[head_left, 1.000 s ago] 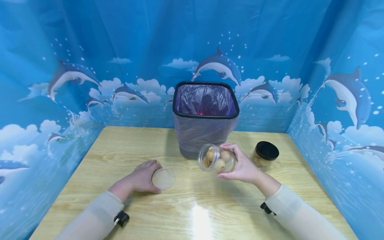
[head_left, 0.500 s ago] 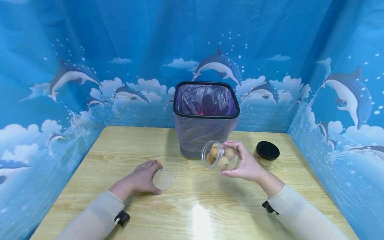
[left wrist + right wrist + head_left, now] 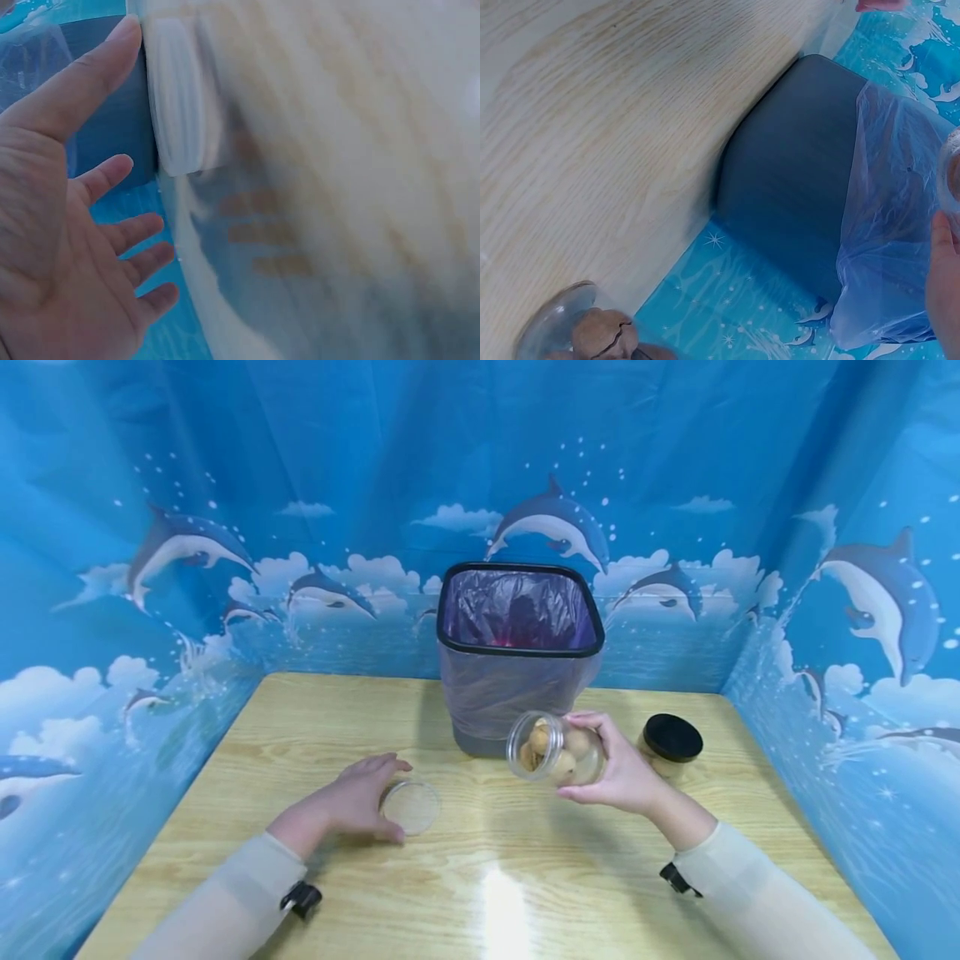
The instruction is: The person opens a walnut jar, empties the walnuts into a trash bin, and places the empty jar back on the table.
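Observation:
Near the middle of the table my right hand (image 3: 611, 768) grips a clear plastic jar (image 3: 592, 764) by its side. The jar is tilted, with its uncapped mouth facing left. Several round, light-brown, nut-like balls (image 3: 564, 766) lie inside. On the table to the left is a round clear lid (image 3: 411, 808). My left hand (image 3: 352, 802) is beside that lid, thumb and fingers spread around its left side. In the left wrist view the fingers of the left hand (image 3: 82, 225) are spread and the lid (image 3: 176, 97) sits on the tabletop, a gap showing between them.
Behind the held jar stands a grey trash bin (image 3: 517, 693) with a black rim and purple liner. A second jar with a black lid (image 3: 672, 737) stands to the right; round brown balls (image 3: 604, 334) show in it. A blue dolphin-print curtain (image 3: 360, 460) surrounds the wooden table (image 3: 337, 718).
My left hand has let go of the lid, its fingers spreading off the edge. The right hand has shifted slightly right with the jar.

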`<state>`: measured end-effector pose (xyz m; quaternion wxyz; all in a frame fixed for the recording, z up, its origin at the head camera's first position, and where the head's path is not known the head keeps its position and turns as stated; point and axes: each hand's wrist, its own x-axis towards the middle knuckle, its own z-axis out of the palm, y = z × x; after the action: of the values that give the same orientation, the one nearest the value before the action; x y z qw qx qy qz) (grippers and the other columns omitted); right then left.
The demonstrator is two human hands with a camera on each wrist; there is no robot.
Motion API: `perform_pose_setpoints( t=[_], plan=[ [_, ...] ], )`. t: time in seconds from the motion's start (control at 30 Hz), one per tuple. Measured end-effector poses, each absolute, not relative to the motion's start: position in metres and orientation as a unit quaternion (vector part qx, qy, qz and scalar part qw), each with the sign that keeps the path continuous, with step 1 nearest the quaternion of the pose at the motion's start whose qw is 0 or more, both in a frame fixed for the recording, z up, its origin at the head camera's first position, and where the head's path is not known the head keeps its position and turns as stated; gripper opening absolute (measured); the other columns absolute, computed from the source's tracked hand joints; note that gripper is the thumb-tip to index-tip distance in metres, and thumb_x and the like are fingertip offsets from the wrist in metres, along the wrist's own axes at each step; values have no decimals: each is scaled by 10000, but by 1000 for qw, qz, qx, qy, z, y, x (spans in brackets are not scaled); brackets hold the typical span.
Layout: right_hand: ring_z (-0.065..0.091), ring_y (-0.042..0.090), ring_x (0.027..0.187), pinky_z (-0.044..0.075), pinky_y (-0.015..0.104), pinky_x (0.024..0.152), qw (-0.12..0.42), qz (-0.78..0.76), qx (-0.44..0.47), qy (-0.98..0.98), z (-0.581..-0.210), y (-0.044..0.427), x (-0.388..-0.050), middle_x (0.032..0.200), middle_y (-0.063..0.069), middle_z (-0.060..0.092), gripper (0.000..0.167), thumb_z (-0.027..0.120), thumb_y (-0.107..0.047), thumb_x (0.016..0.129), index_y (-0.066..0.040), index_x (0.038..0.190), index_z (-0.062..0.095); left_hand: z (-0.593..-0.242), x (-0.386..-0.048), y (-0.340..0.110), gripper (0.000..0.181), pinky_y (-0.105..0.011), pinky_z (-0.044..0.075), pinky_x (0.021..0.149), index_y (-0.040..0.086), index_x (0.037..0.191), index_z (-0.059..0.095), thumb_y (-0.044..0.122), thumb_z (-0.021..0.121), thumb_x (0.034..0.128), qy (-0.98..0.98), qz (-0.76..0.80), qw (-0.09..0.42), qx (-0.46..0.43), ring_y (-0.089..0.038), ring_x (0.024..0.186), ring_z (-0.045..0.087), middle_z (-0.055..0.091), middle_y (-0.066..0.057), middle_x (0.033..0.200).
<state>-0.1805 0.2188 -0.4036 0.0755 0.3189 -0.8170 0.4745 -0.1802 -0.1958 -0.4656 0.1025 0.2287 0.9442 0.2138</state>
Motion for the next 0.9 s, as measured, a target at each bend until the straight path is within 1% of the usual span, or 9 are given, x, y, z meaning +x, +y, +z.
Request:
perform_pose_setpoints(
  t=[0.13,0.27,0.43,0.53,0.63,0.7,0.9],
  plan=[
    [441,57,1275,345,148,1056,73,477,315,-817,-403,219,-180,1389,151,482,875,940,6,595,-2,1309,435,-454,-182,-193,1006,-663,203,1136,96,1482,429,491,887,678,944,204,85,245,-477,1418,298,335,-255,1552],
    [441,59,1270,337,140,1055,79,473,311,-820,-403,221,-180,1384,151,486,877,941,6,587,-4,1305,437,-438,-185,-189,910,-658,229,1129,64,1467,441,450,854,753,941,203,51,267,-467,1403,330,382,-239,1527],
    [441,32,1261,333,134,1053,87,471,310,-821,-402,223,-180,1375,152,498,877,943,3,584,6,1307,446,-415,-190,-182,785,-618,243,1145,81,1462,453,488,753,861,937,210,3,279,-420,1399,359,418,-188,1517],
    [441,22,1258,331,137,1058,91,469,313,-821,-400,225,-180,1372,149,501,878,943,1,585,11,1308,445,-403,-193,-177,717,-596,268,1145,77,1457,455,467,705,910,935,214,-25,281,-400,1385,388,439,-173,1503],
    [445,20,1254,337,142,1058,98,469,315,-819,-398,227,-180,1368,142,507,883,944,9,573,13,1301,444,-392,-197,-172,692,-564,300,1142,64,1467,435,442,677,940,934,215,-57,279,-381,1375,409,452,-165,1493],
    [448,18,1250,344,142,1052,103,468,317,-818,-397,228,-180,1365,136,512,887,945,13,564,11,1296,444,-385,-199,-167,693,-556,306,1142,40,1476,415,397,682,945,929,224,-87,283,-384,1375,408,444,-178,1497],
    [456,18,1243,361,145,1041,117,459,325,-819,-395,232,-183,1362,122,522,901,955,3,554,6,1297,445,-365,-203,-155,702,-561,285,1153,61,1522,348,342,661,959,909,247,-175,287,-373,1427,334,330,-170,1574]
  ],
)
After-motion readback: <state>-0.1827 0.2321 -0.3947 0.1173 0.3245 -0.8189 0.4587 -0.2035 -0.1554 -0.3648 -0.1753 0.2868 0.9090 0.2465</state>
